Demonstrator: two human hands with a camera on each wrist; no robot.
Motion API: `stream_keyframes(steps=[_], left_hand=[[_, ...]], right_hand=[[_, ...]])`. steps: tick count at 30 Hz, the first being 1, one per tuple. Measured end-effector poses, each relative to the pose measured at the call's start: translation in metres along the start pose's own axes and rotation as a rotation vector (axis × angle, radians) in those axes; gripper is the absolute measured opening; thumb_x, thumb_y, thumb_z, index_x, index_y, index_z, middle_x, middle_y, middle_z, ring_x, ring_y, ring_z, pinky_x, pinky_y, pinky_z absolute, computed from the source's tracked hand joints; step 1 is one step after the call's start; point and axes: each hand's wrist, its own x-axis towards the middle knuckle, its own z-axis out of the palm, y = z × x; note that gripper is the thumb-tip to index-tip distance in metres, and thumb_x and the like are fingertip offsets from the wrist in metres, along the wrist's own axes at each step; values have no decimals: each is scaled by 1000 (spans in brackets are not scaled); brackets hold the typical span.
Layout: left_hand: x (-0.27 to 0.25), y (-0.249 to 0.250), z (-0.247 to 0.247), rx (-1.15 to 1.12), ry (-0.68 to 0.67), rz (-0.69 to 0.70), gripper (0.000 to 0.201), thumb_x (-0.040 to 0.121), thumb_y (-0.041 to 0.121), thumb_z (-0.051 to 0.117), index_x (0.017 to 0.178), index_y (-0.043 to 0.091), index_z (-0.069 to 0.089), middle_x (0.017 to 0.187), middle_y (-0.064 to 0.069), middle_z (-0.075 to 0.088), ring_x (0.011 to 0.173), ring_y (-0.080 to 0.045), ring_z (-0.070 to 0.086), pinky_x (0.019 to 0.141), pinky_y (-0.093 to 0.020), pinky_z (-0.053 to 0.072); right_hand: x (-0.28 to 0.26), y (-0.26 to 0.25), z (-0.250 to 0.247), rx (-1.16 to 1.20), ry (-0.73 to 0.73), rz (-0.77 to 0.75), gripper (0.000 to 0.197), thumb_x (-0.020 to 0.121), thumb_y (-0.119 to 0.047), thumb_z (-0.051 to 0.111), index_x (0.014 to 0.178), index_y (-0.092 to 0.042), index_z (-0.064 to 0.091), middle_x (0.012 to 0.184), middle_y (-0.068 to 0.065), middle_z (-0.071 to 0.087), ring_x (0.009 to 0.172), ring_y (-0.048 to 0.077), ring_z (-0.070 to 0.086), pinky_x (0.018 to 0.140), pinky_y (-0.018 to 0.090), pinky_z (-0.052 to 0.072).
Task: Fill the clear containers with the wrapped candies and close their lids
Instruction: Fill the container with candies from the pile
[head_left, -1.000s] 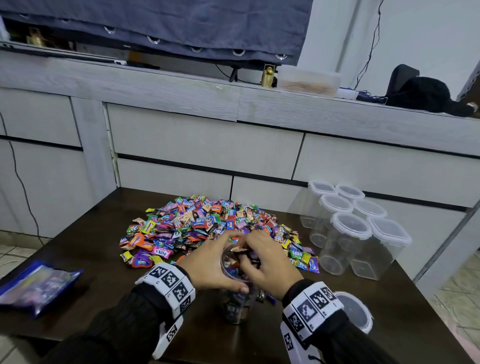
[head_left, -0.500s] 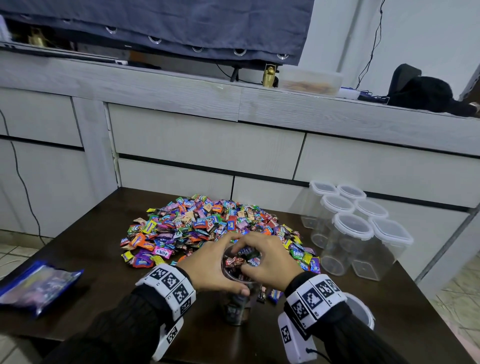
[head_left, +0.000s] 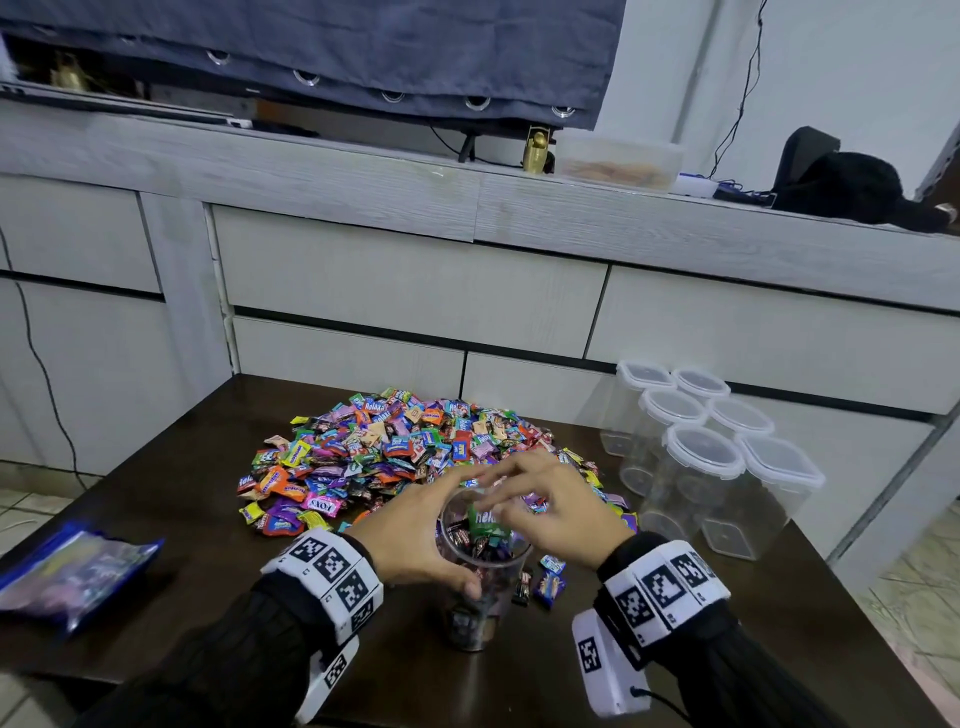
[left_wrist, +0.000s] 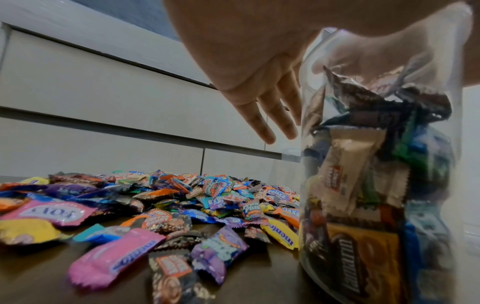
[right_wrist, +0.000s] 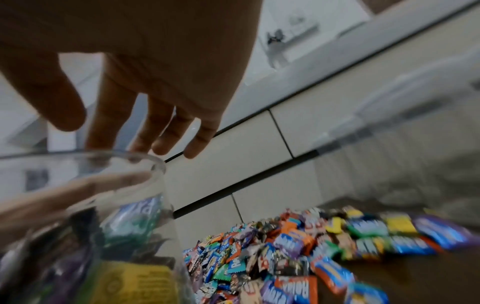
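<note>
A clear open container (head_left: 480, 587) stands near the table's front, filled most of the way with wrapped candies; a green one (head_left: 487, 519) lies on top. My left hand (head_left: 415, 535) grips it just under the rim, thumb in front and fingers round the far side. My right hand (head_left: 550, 504) hovers over the mouth, fingers spread and straight, holding nothing. The left wrist view shows the packed container (left_wrist: 376, 185) beside my left hand (left_wrist: 246, 61). In the right wrist view, my right hand (right_wrist: 155, 82) sits just above the container's rim (right_wrist: 91, 156). The candy pile (head_left: 405, 452) lies behind.
Several empty clear containers with lids on (head_left: 701, 457) stand at the table's right rear. A few loose candies (head_left: 545, 584) lie right of the held container. A blue bag (head_left: 67, 571) lies at the left edge. Grey drawers (head_left: 415, 291) back the table.
My right hand has come up out of the container's mouth and spread its fingers; the candies it was pushing in now sit inside. My left hand keeps its hold.
</note>
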Motion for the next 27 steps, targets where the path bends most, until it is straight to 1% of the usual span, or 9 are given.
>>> stream_keyframes(steps=[3, 4, 8, 11, 14, 18, 21, 24, 27], left_hand=[[-6, -10, -5, -83, 32, 6, 126, 32, 86, 71, 140, 63, 11, 143, 24, 44, 132, 8, 40, 109, -16, 29], [-8, -14, -7, -83, 61, -9, 126, 32, 88, 69, 141, 60, 10, 144, 26, 42, 133, 8, 38, 110, -19, 28], [-17, -39, -15, 162, 47, -166, 120, 53, 78, 71, 149, 42, 11, 156, 15, 27, 145, -7, 24, 118, -34, 25], [-20, -61, -9, 542, -112, -349, 121, 66, 78, 61, 155, 27, -2, 163, 6, -4, 150, -14, -3, 122, -42, 7], [-18, -78, 3, 661, -218, -518, 118, 75, 82, 46, 153, 20, -16, 159, -1, -27, 147, -21, -22, 118, -53, -5], [-14, -91, 20, 712, -217, -618, 113, 78, 86, 30, 152, 18, -20, 158, -3, -30, 147, -23, -23, 116, -55, -10], [-4, -98, 26, 758, -203, -590, 132, 51, 101, -2, 152, 18, -21, 157, -3, -30, 147, -23, -22, 116, -53, -10], [8, -104, 30, 789, -199, -543, 116, 69, 93, 13, 151, 19, -22, 157, -4, -31, 147, -24, -23, 116, -52, -11], [20, -107, 31, 800, -195, -512, 118, 62, 93, 7, 150, 19, -24, 153, -6, -37, 146, -26, -24, 116, -53, -11]], right_hand=[[-5, 14, -3, 85, 297, 165, 14, 87, -27, 63, 100, -26, 69, 95, -13, 60, 86, 0, 53, 75, 24, 40], [-8, 23, -3, 48, 312, 270, 22, 86, -31, 66, 107, -25, 63, 94, -12, 58, 82, 1, 53, 75, 25, 41], [-30, 65, 19, -79, -87, 761, 95, 67, -52, 78, 139, -10, 32, 127, 7, 49, 116, 19, 49, 94, 27, 41], [-45, 80, 45, -130, -259, 888, 117, 54, -57, 84, 143, -13, 21, 141, 12, 35, 128, 28, 42, 99, 39, 46], [-41, 83, 60, -164, -284, 904, 117, 53, -51, 87, 142, -15, 20, 141, 13, 27, 130, 31, 40, 102, 40, 43], [-16, 85, 68, -112, -228, 874, 101, 62, -36, 87, 140, -10, 28, 142, 15, 31, 131, 33, 38, 104, 39, 39], [2, 90, 74, -169, -212, 801, 67, 79, -29, 75, 132, -7, 41, 138, 18, 39, 126, 32, 42, 99, 34, 38], [14, 93, 83, -251, -225, 747, 45, 93, -24, 54, 134, -10, 41, 140, 15, 39, 125, 31, 40, 96, 32, 35], [18, 96, 89, -376, -149, 763, 52, 94, -30, 50, 141, -19, 30, 140, 16, 29, 130, 36, 27, 101, 42, 34]])
